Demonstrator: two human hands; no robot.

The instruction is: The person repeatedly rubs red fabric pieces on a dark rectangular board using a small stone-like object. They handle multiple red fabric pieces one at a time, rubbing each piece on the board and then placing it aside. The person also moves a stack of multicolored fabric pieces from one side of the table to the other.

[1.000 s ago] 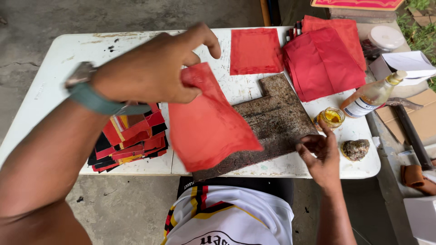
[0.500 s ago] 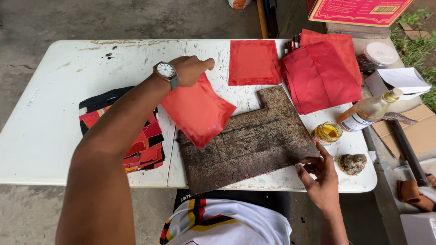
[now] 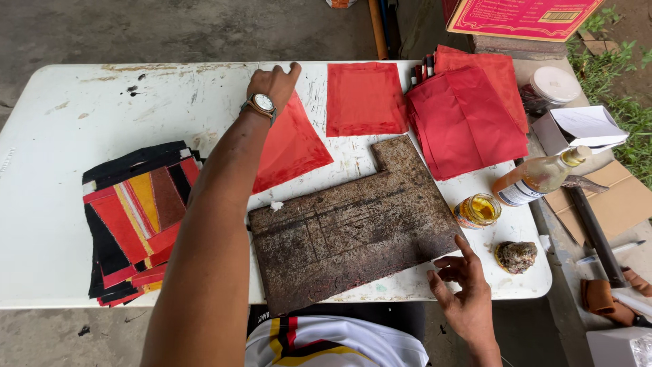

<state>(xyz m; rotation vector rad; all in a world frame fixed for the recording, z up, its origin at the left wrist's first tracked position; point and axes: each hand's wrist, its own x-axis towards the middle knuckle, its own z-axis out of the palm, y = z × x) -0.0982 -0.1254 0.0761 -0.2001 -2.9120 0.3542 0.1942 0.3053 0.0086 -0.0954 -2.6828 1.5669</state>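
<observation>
Our left hand (image 3: 274,83) now presses the red sheet (image 3: 292,146) flat on the table (image 3: 61,129), beyond the stained board (image 3: 353,228), no longer lifting it. Fingers spread. Our right hand (image 3: 465,289) rests open-fingered at the board's near corner.

I see a scuffed white counter (image 3: 61,224) carrying a stack of black, red and yellow sheets (image 3: 136,221), a dark stained board (image 3: 353,228), two single red sheets (image 3: 293,146) (image 3: 365,98), a red sheet pile (image 3: 468,119), a small jar (image 3: 477,211), a bottle (image 3: 540,178) and a brownish lump (image 3: 516,257).
</observation>
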